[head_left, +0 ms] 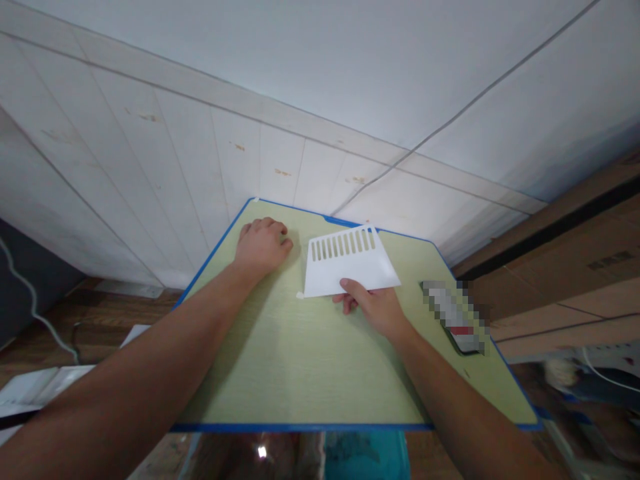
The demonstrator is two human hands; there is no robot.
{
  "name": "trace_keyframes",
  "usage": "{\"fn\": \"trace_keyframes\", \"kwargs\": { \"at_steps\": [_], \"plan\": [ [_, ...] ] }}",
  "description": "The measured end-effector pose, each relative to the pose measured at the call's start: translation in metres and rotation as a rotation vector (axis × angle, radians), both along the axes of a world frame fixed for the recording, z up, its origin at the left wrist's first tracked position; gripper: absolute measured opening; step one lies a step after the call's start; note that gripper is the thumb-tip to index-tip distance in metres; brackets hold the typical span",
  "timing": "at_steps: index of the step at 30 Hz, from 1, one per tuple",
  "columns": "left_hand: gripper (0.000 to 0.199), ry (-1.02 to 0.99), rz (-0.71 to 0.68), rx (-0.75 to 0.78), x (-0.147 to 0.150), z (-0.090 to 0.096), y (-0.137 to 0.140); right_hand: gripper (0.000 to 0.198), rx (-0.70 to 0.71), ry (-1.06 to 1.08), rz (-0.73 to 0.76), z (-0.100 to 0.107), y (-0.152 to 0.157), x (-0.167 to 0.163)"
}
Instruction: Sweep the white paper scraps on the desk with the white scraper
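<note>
White card (345,273) with rounded slots along one edge

The left hand (264,247) and right hand (377,305) are bare, as are the long forearms (150,353), tapering toward narrow, uncovered wrists (247,272).

The card (327,277) is white, the tabletop (300,367) yellowish-green.

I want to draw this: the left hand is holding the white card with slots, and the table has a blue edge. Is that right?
Not quite: the head view shows the right hand holding the white card with slots. The table does have a blue edge.
</note>
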State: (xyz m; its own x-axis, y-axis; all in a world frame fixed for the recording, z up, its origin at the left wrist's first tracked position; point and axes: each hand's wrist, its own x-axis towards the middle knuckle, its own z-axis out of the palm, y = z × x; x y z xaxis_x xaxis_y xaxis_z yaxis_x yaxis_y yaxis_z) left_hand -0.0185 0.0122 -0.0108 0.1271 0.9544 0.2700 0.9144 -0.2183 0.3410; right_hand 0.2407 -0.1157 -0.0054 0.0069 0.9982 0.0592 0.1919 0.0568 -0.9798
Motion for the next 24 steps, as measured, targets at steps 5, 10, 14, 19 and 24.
{"fn": "trace_keyframes", "kwargs": {
  "at_steps": [5, 10, 14, 19, 24],
  "plan": [
    [0.043, 0.010, 0.011, 0.018, 0.001, -0.003, 0.002, 0.044, 0.021, -0.054, 0.015, 0.001, -0.001, 0.000],
    [0.042, 0.019, 0.017, 0.025, 0.002, -0.004, 0.003, 0.039, 0.023, -0.080, 0.085, 0.004, -0.003, -0.002],
    [0.042, 0.021, 0.017, 0.022, 0.002, -0.003, 0.003, 0.033, 0.019, -0.010, 0.063, 0.010, -0.004, -0.001],
    [0.043, 0.021, 0.022, 0.021, 0.002, -0.002, 0.002, 0.036, 0.067, -0.012, 0.068, 0.010, -0.012, -0.003],
    [0.044, -0.003, 0.019, 0.017, 0.002, 0.002, 0.001, 0.034, 0.045, 0.007, 0.104, 0.007, -0.018, -0.006]
  ]
}}
